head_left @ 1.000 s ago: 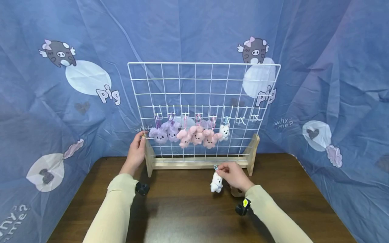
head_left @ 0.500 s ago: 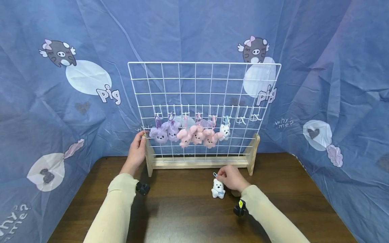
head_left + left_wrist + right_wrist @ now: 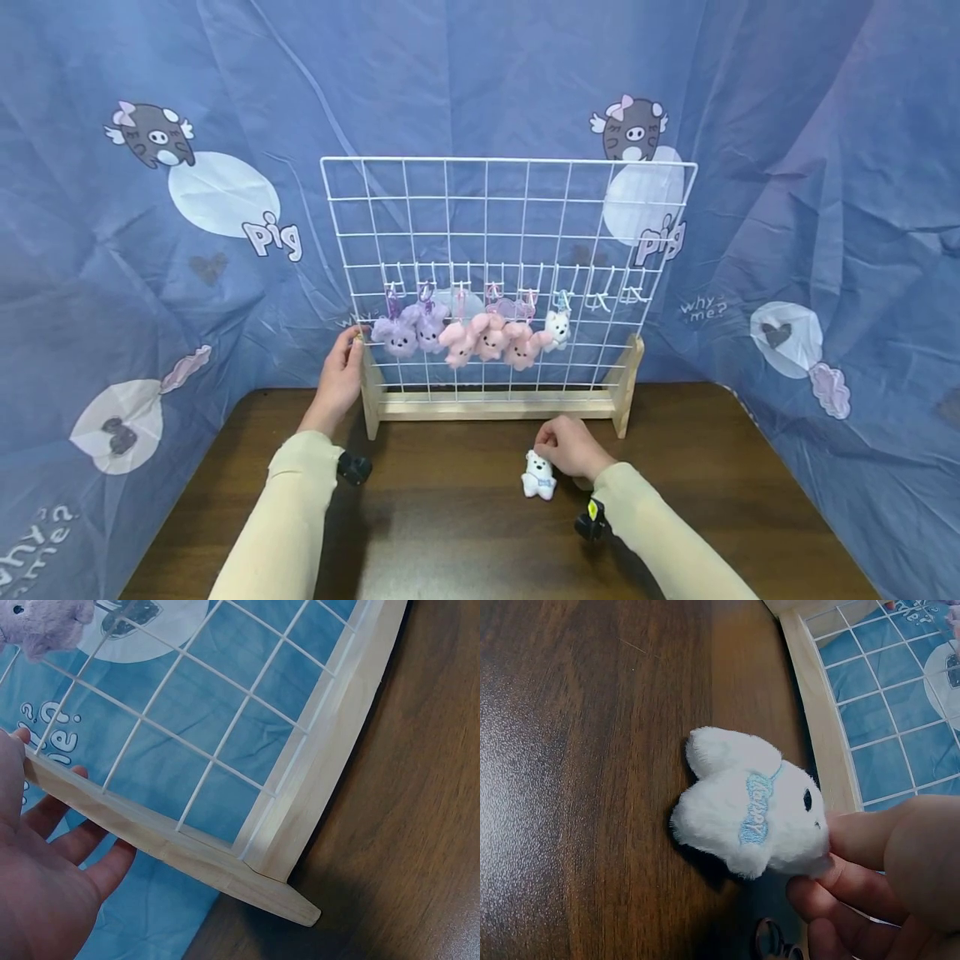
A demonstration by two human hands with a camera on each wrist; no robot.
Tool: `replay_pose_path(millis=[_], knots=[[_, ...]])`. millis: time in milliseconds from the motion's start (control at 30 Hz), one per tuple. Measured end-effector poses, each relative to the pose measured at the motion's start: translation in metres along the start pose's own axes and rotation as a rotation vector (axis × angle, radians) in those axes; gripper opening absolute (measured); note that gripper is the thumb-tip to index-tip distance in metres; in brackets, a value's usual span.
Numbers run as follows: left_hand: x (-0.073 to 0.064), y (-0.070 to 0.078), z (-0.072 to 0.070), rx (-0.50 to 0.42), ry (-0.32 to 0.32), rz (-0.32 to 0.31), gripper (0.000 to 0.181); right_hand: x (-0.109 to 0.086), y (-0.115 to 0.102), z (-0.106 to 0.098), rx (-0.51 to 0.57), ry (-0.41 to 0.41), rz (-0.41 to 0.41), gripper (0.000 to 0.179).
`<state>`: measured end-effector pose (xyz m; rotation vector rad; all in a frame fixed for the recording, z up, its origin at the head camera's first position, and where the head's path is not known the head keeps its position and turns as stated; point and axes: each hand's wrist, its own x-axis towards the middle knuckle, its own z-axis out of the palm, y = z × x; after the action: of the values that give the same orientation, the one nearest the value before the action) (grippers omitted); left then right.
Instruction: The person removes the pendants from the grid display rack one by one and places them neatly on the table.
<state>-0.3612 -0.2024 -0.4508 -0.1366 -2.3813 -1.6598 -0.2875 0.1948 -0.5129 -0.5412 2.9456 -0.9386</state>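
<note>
My left hand [image 3: 341, 375] grips the wooden side post [image 3: 172, 851] of a white wire grid rack [image 3: 486, 158] at its left end, fingers round the back of the post. In front of the rack, my right hand [image 3: 573, 450] pinches a small white plush bear keychain [image 3: 739, 799] at the top of its head. A light blue band with lettering crosses the bear's chest, and its feet are close over the brown table. The bear's strap is hidden by the fingers. On the rack's hooks hang purple plush charms [image 3: 400, 337], pink plush charms [image 3: 492, 337] and another white bear [image 3: 557, 332].
Two bare white hooks [image 3: 632, 293] stand out at the grid's right side. A dark ring-shaped thing [image 3: 767, 937] lies under my right hand. The wooden table [image 3: 450, 517] meets a blue printed cloth [image 3: 285, 83] at the back and sides.
My right hand has moved down towards me with the white bear, which has turned to face me. Its blue clasp has gone from sight. My left hand stays on the post.
</note>
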Motion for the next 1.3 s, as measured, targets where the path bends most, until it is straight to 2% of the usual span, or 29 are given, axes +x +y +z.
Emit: replay_pose_path(millis=[167, 367, 467, 600, 833, 1133, 1300], knots=[[0.000, -0.002, 0.000, -0.003, -0.002, 0.004, 0.040, 0.000, -0.001, 0.001, 0.004, -0.014, 0.055, 0.016], [-0.001, -0.003, 0.000, 0.009, -0.012, -0.016, 0.042, -0.002, -0.001, -0.003, 0.029, 0.020, 0.089, 0.010], [-0.001, -0.003, 0.000, 0.013, -0.013, -0.022, 0.042, -0.001, -0.002, -0.008, 0.063, 0.059, 0.107, 0.007], [-0.001, -0.002, 0.000, 0.012, -0.009, -0.020, 0.041, 0.003, -0.004, -0.018, 0.099, 0.142, 0.124, 0.011], [0.000, -0.001, 0.000, 0.007, -0.004, -0.003, 0.041, 0.012, -0.011, -0.039, 0.209, 0.317, 0.087, 0.016], [-0.002, -0.001, -0.001, 0.013, -0.015, -0.018, 0.042, 0.017, -0.024, -0.066, 0.368, 0.412, 0.097, 0.035], [-0.002, 0.001, -0.001, 0.011, -0.017, -0.027, 0.042, 0.022, -0.029, -0.078, 0.446, 0.443, 0.067, 0.045]])
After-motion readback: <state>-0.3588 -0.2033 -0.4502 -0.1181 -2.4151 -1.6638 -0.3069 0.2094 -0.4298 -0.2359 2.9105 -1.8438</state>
